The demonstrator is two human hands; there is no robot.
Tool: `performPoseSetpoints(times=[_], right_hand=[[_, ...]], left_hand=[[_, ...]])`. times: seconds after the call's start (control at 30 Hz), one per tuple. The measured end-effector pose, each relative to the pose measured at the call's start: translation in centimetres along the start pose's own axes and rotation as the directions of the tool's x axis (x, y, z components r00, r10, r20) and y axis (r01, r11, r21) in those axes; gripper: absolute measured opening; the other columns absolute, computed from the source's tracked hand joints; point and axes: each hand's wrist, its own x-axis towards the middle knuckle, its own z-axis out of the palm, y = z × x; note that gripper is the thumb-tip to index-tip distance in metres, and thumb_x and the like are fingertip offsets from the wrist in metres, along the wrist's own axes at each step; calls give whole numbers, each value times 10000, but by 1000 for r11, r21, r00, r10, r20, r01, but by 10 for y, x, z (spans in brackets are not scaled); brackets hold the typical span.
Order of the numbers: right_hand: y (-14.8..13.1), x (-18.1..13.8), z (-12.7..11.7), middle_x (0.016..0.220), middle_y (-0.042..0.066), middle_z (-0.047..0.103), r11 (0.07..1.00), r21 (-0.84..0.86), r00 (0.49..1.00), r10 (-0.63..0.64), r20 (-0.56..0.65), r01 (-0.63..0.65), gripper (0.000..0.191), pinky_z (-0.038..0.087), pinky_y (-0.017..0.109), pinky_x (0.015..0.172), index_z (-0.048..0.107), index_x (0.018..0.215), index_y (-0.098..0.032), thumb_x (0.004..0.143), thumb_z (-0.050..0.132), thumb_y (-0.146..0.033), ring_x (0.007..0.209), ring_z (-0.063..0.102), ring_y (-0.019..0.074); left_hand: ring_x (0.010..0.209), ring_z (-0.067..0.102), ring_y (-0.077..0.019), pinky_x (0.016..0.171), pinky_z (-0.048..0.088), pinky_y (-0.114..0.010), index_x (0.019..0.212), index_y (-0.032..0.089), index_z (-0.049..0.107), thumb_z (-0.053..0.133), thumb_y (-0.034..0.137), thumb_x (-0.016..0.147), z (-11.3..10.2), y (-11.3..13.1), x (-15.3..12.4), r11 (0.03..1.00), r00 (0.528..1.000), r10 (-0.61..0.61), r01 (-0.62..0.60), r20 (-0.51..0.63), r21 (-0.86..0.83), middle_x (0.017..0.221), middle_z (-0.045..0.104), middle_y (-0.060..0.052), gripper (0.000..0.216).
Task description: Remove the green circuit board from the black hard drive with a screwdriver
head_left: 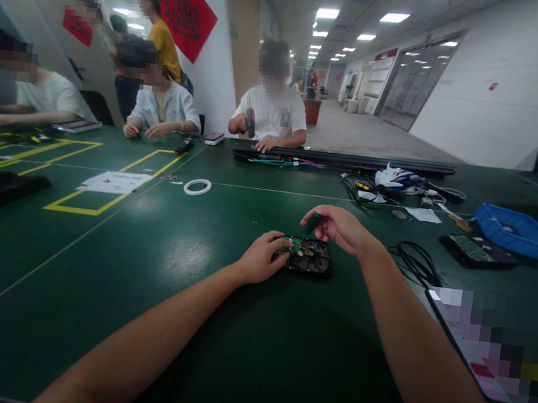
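A flat black electronic casing (319, 260) lies on the green table in front of me, its top open. Inside it are a green circuit board (297, 245) and some small parts and wires. My left hand (262, 256) holds the left end of the casing, thumb at the near side and fingers reaching over the board. Above the far edge of the casing, my right hand (341, 229) pinches a short dark green handle (314, 223), which looks like a screwdriver's. Its tip is too small to make out.
Right of me lie a black cable (416, 262), a second casing with a green board (479, 250), a blue tray (515, 230) and a tablet-like slab (484, 370). A white ring (197, 187) lies left. Across the table, a person (272, 114) holds a power drill (250, 123) beside long black rails (343, 160).
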Motion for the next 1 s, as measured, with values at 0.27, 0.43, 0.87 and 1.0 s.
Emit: performPoseSetpoints(times=[0.27,0.43,0.87,1.0], right_hand=[[4,1,3,939,137,737,992,121,999,36,-15,-34,189,414,263,455,629,931,-170,945,507,-314,556,565,146],[3,1,3,944,104,708,989,144,1000,24,4,-24,212,465,266,496,658,1042,-179,964,503,-301,587,593,143],[3,-1,-2,1056,125,727,991,130,997,-18,72,8,213,512,271,574,650,1086,-183,956,605,-345,684,640,155],[1,0,-4,1026,108,728,999,38,999,-30,43,28,284,462,249,516,681,1159,-208,933,653,-378,672,600,147]], left_hand=[[1272,539,-293,1081,462,-490,1254,250,662,592,320,953,-1,1,-1,1000,1000,-7,7,0,9,1357,554,-123,318],[1274,535,-292,1081,463,-484,1248,240,660,590,318,952,-2,3,0,1000,1000,-6,6,8,8,1356,551,-127,314],[1269,537,-286,1084,459,-477,1252,239,656,590,313,954,-2,3,-1,1000,1000,5,-5,2,0,1357,548,-124,314],[1268,537,-285,1085,456,-474,1250,237,659,586,318,957,-1,1,-1,1000,1000,2,-2,1,-1,1351,551,-126,313]])
